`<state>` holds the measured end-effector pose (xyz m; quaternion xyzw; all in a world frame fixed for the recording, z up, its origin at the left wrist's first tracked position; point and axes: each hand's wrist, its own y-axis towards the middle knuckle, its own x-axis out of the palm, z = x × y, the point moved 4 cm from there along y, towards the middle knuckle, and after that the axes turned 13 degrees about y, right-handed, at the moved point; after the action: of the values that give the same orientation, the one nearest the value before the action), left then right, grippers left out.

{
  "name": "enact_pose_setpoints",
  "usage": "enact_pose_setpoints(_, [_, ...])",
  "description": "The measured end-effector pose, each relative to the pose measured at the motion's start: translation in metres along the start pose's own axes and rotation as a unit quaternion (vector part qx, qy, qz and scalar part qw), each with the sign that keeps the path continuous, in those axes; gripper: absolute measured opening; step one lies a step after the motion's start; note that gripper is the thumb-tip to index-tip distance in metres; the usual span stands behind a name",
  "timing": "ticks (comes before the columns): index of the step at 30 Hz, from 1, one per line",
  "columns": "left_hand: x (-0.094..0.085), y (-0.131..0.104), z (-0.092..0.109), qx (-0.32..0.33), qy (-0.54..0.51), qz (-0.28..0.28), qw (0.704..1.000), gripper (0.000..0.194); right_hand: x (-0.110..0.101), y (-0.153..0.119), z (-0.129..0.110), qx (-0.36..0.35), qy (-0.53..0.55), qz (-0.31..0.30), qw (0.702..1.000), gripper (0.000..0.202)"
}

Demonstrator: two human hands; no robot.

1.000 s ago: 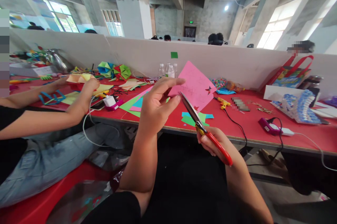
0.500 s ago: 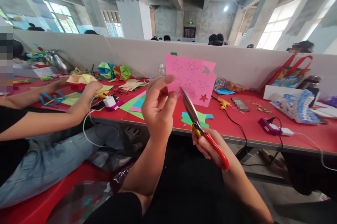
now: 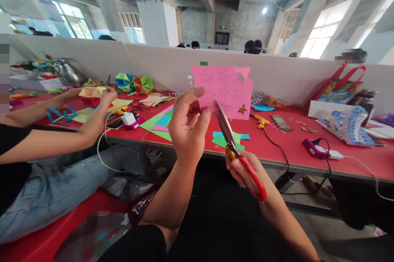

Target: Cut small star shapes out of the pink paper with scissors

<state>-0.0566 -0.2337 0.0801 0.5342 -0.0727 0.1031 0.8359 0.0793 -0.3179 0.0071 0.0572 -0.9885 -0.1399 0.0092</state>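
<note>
Between its thumb and fingers my left hand [image 3: 189, 124] pinches the lower left part of a pink sheet of paper [image 3: 226, 83], held upright above the table. Several stars are drawn on the sheet in pen, and two star-shaped holes show on its right side. My right hand [image 3: 244, 169] grips a pair of scissors [image 3: 227, 131] by red and yellow handles. The blades look closed or nearly so, and their tip overlaps the sheet's lower edge area; whether it touches the paper I cannot tell. Green and blue paper scraps [image 3: 230, 138] lie on the table below.
A yellow glue gun [image 3: 261, 121] with a black cord lies on the red table [image 3: 283, 143]. Purple power sockets [image 3: 317, 148] sit right and left. Coloured sheets [image 3: 160, 124] lie left of my hands. A co-worker's hands [image 3: 107, 96] hold folded paper. A white partition [image 3: 160, 59] stands behind.
The pink sheet has turned slightly, its right side now straighter, and the lower hole moved up and right. My left hand and the scissors' tip shifted a little right.
</note>
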Motion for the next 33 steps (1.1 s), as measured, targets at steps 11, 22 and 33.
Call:
enact_pose_setpoints(11, [-0.002, 0.001, 0.003, -0.005, 0.016, -0.007, 1.0, 0.035, -0.004, 0.004, 0.005, 0.0, -0.024, -0.022, 0.999, 0.05])
enact_pose_setpoints(22, [-0.002, 0.001, 0.006, -0.014, 0.016, -0.03, 0.999, 0.034, 0.006, -0.005, -0.008, -0.008, -0.003, 0.031, 0.999, 0.043])
enact_pose_setpoints(33, [-0.004, 0.001, 0.004, -0.025, 0.011, -0.043, 0.999, 0.035, -0.004, 0.0, 0.002, 0.0, -0.017, 0.001, 1.0, 0.053])
